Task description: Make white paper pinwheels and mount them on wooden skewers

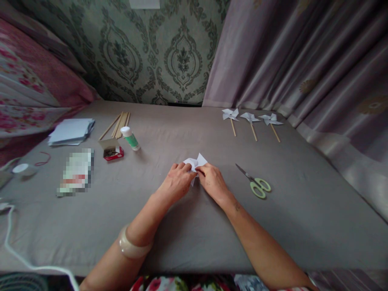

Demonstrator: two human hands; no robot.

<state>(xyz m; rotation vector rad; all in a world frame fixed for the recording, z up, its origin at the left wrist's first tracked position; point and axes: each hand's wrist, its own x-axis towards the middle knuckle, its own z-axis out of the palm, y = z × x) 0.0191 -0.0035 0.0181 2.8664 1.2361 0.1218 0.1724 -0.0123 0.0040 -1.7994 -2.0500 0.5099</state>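
Observation:
A white paper pinwheel (200, 160) lies at the middle of the table, partly hidden under my fingers. My left hand (179, 178) is closed on its left side, with the fingertips pressed near the centre. From the right, my right hand (212, 180) pinches the paper close to the left fingertips. One pointed blade sticks up between the hands and another corner pokes out below. Whether a pin is between the fingers cannot be made out. Scissors (254, 182) with light green handles lie to the right of my right hand.
Three finished pinwheels on sticks (250, 118) lie at the back right. At the left are a glue stick (131, 139), an open red box of small metal pieces (112, 152), wooden sticks (121, 124), a paper stack (72, 131), a blurred packet (76, 171) and a white cable (36, 267).

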